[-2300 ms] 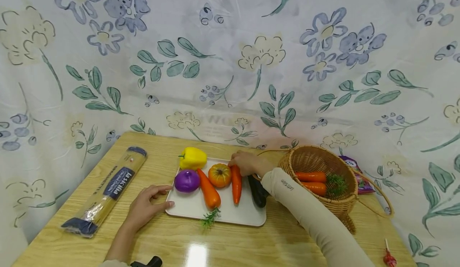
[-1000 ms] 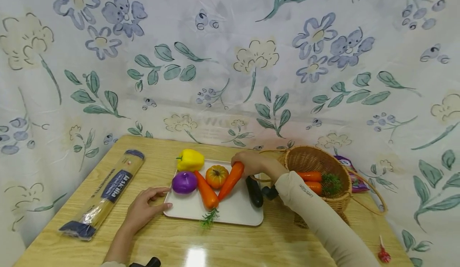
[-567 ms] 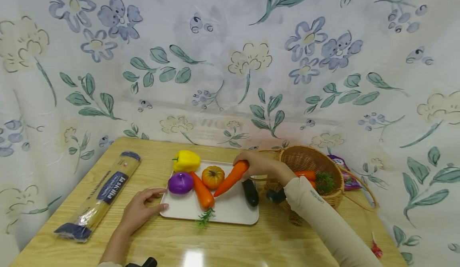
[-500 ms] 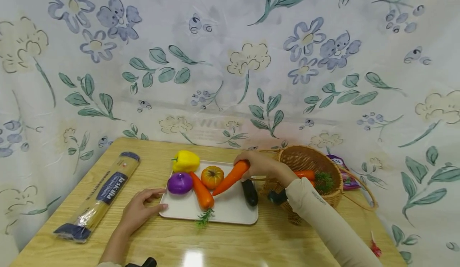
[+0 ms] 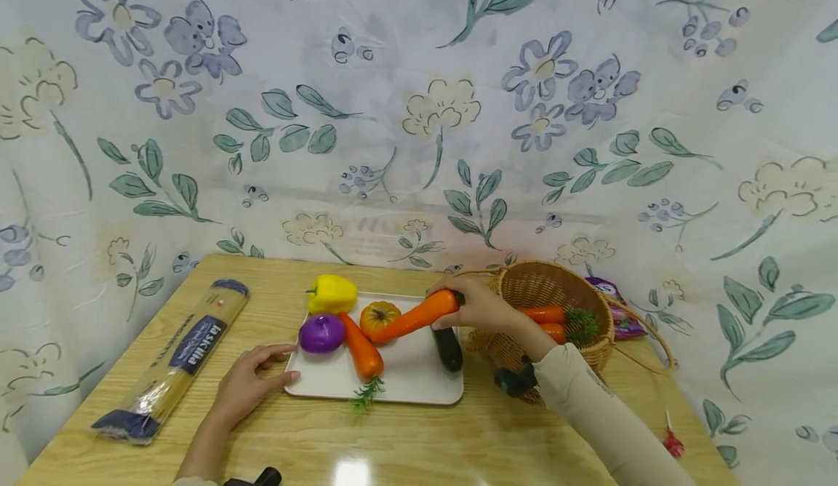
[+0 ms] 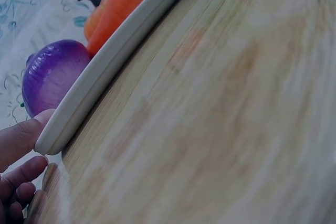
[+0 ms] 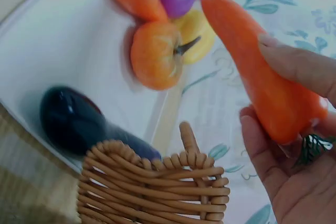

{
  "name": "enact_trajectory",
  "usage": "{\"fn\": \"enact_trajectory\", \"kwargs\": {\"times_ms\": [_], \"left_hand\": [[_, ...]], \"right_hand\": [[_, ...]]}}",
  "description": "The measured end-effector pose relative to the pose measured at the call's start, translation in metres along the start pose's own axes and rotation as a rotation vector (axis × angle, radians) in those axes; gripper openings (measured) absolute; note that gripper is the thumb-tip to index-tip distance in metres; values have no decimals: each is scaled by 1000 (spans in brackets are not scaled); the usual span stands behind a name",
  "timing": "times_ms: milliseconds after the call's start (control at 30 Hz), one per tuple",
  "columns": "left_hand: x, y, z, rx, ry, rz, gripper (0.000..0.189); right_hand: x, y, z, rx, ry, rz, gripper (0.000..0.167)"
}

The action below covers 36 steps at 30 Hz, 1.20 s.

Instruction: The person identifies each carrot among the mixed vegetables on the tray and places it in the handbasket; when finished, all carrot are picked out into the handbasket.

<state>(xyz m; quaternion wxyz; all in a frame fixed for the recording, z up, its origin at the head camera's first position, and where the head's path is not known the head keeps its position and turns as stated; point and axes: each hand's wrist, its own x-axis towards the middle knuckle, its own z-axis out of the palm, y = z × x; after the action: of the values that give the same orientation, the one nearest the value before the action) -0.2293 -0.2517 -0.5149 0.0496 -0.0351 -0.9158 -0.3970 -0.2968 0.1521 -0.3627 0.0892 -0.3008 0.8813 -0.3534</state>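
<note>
An orange toy carrot (image 5: pixel 419 314) hangs tilted over the white tray (image 5: pixel 419 388), gripped at its thick end by my right hand (image 5: pixel 471 308). In the right wrist view its green tuft (image 7: pixel 311 149) pokes out at the palm. My left hand (image 5: pixel 252 380) holds the tray's left edge, thumb on the rim, fingers curled beside it. On the tray lie a purple onion-like vegetable (image 5: pixel 321 334), a second carrot (image 5: pixel 362 348), an orange pumpkin (image 5: pixel 378 316) and a dark eggplant (image 5: pixel 448 349). A yellow bell pepper (image 5: pixel 332 295) sits at the back left corner.
Right of the tray stands a wicker basket (image 5: pixel 599 359) with carrots (image 5: pixel 543 314) inside, its loop handle spread outward. Behind it lies a purple packet (image 5: pixel 618 311). A spaghetti pack (image 5: pixel 177 359) lies at left, a red lollipop (image 5: pixel 672 442) at right. A floral curtain (image 5: pixel 366 144) hangs behind.
My right hand has lifted the carrot off the tray and tilted it, its tip swinging left toward the pumpkin. My left hand stays at the tray's edge. The head view has shifted slightly.
</note>
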Motion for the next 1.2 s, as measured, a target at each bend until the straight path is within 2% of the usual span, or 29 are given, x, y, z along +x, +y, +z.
{"fn": "enact_trajectory", "kwargs": {"times_ms": [300, 633, 767, 1200], "left_hand": [[2, 1, 2, 5, 2, 12, 49], [1, 3, 2, 18, 5, 16, 50], [0, 4, 3, 18, 7, 20, 49], [-4, 2, 6, 45, 10, 21, 51]], "right_hand": [[-26, 1, -2, 235, 109, 66, 50], [-52, 9, -17, 339, 168, 132, 52], [-62, 14, -24, 349, 190, 159, 53], [-96, 38, -52, 275, 276, 183, 52]]}}
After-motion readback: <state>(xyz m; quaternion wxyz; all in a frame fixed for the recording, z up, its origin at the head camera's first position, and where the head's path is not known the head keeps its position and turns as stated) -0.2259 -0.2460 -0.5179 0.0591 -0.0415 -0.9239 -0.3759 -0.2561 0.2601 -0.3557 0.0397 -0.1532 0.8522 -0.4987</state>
